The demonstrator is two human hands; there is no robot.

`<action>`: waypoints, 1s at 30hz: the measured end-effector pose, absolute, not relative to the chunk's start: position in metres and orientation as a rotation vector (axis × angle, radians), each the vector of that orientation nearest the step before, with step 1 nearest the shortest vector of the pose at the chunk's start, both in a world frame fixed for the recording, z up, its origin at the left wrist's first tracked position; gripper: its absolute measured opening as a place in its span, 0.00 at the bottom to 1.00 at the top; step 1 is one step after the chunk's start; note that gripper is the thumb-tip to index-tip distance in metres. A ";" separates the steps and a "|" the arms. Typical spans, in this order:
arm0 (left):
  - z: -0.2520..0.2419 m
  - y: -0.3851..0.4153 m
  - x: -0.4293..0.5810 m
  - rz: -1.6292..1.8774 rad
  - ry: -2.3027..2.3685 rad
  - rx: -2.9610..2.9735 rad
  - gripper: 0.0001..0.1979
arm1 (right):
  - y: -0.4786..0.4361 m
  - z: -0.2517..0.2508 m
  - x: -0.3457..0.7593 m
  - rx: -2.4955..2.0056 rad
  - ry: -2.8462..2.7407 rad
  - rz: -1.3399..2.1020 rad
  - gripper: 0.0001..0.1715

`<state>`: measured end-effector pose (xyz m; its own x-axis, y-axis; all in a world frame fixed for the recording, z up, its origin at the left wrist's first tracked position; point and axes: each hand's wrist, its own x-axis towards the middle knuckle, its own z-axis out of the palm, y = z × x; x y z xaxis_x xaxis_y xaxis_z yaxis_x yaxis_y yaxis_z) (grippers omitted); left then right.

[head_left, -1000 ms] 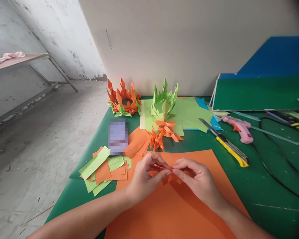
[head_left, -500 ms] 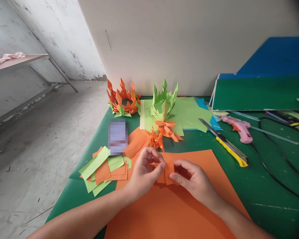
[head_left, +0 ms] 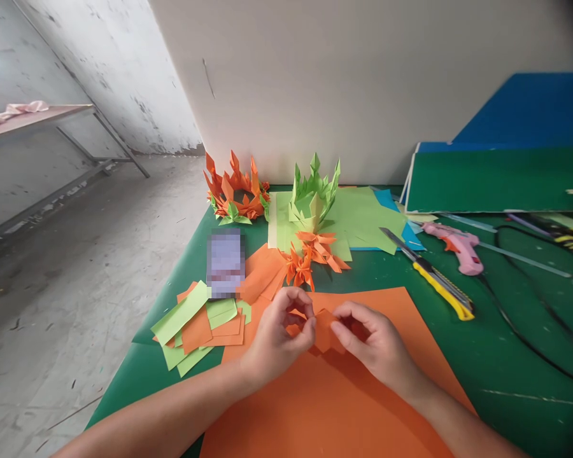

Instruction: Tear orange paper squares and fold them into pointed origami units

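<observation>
A small piece of folded orange paper [head_left: 325,332] is held up between both hands, over a large orange sheet [head_left: 334,407]. My left hand [head_left: 286,327] pinches its left side between thumb and fingers. On the right side, the thumb and fingertips of my right hand [head_left: 363,327] grip the paper's other edge. Just beyond the hands lie folded orange paper flowers [head_left: 300,264]. To the left is a loose pile of green and orange paper pieces [head_left: 198,327].
Behind stand an orange paper crown [head_left: 236,191] and a green paper crown [head_left: 315,197]. A yellow utility knife [head_left: 442,292], its blade out, and a pink glue gun [head_left: 458,248] with a black cord lie to the right. A pixelated rectangular object [head_left: 226,263] rests at left.
The small orange paper has turned and now shows a more pointed outline. My right fingers have shifted slightly on its edge, while the left hand stays nearly in place.
</observation>
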<state>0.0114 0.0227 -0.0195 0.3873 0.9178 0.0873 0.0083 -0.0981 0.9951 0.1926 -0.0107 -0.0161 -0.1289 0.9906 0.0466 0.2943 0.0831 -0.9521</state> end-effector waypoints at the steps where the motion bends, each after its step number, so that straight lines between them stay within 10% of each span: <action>1: -0.020 0.022 0.011 0.951 0.887 1.477 0.10 | -0.010 -0.016 0.193 -1.312 -1.564 1.076 0.11; 30: -0.025 0.023 0.010 0.748 0.935 1.379 0.12 | -0.010 -0.018 0.196 -1.385 -1.500 1.184 0.15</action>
<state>0.0105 0.0226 -0.0249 0.4616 0.8805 -0.1080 0.0885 0.0754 0.9932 0.1959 -0.0100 -0.0177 -0.1207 0.9911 -0.0560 0.2843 -0.0196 -0.9585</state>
